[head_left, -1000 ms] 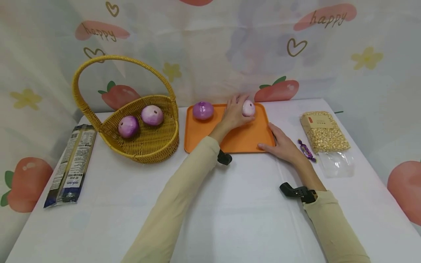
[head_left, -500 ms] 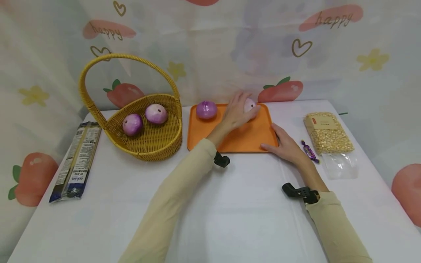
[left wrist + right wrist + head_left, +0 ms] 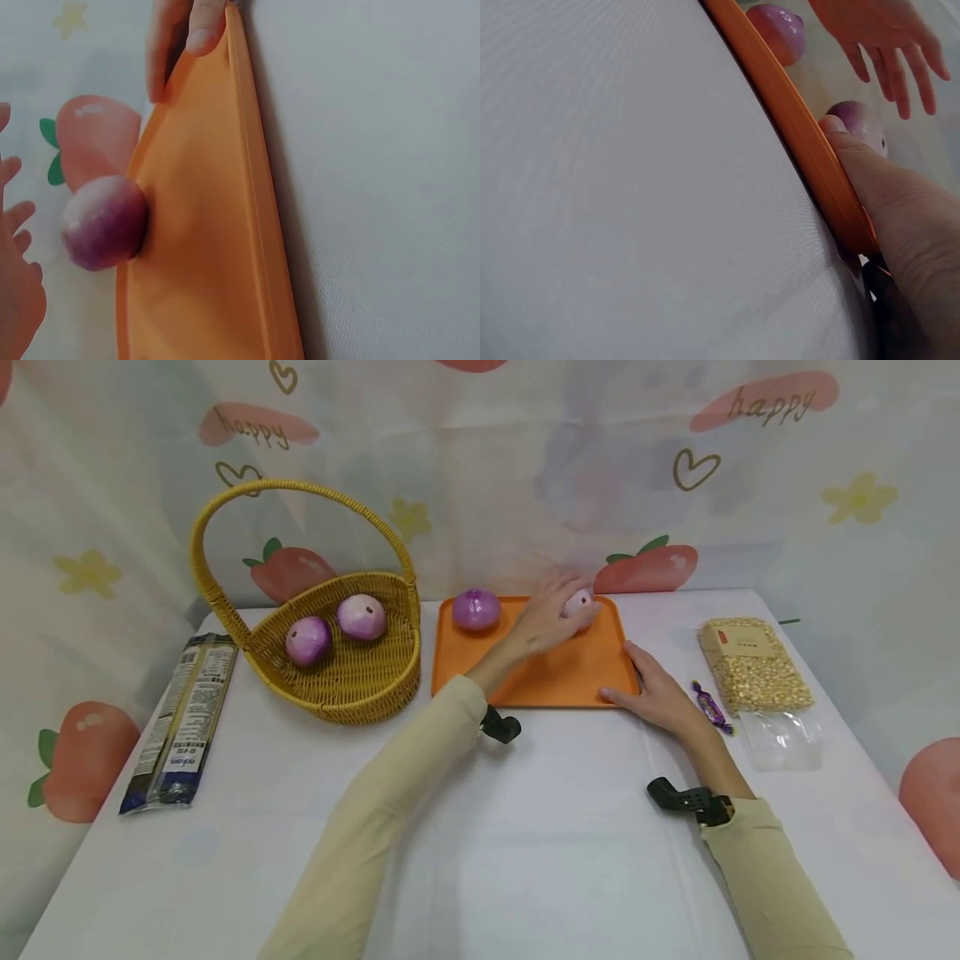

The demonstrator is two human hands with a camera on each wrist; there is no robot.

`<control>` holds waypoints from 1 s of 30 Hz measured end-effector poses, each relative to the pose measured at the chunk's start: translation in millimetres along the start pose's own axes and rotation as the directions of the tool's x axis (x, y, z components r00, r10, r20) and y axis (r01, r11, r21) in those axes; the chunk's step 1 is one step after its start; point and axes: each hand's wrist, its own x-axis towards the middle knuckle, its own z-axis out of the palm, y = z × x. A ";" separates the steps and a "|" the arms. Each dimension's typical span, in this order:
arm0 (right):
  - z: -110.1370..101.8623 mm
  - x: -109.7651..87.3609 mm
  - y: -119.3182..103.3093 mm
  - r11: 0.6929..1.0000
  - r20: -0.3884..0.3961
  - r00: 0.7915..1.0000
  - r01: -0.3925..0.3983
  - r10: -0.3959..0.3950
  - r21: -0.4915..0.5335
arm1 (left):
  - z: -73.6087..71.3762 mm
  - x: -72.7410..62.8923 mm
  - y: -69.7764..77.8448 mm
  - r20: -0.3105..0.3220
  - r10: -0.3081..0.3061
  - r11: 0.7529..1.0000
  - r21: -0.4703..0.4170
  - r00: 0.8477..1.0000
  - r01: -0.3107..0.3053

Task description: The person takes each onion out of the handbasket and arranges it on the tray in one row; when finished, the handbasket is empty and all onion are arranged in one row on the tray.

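Observation:
Two purple-and-white onions lie on an orange tray (image 3: 525,689): one glossy purple onion (image 3: 476,610) at the back left, one paler onion (image 3: 579,602) at the back right. My left hand (image 3: 551,617) is beside the paler onion, fingers spread. A gap separates the left hand (image 3: 19,285) from that onion (image 3: 105,223) in the left wrist view. At the tray's front right corner my right hand (image 3: 656,693) holds the edge, its thumb (image 3: 855,154) along the front rim and its fingers at the right side.
A yellow wicker basket (image 3: 360,714) with a tall handle stands left of the tray, two onions (image 3: 362,617) inside. A long dark-ended packet (image 3: 183,718) lies farther left. On the right are a purple-wrapped candy (image 3: 711,706) and a clear bag of yellow kernels (image 3: 757,672).
The left hand has loosened from the paler onion, its fingers opening away from it, and the onion stays on the tray. The right hand keeps its hold. The head view has shifted slightly.

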 end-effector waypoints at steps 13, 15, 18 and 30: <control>0.8 0.3 2.1 1.000 -0.005 1.000 0.022 -0.022 0.002 | -5.8 -27.1 16.6 0.176 0.153 0.986 -0.096 0.973 -0.138; 1.1 0.7 1.5 1.000 -0.004 1.000 0.026 -0.026 0.005 | -7.7 -34.0 18.3 0.203 0.164 0.984 -0.100 0.965 -0.146; 0.4 1.0 1.5 1.000 -0.004 1.000 0.026 -0.026 0.001 | -10.6 -45.3 22.1 0.235 0.194 0.980 -0.099 0.952 -0.175; 1.1 -1.3 2.3 1.000 0.001 1.000 0.028 -0.028 -0.010 | -20.6 -92.0 21.7 0.359 0.256 0.967 -0.082 0.898 -0.243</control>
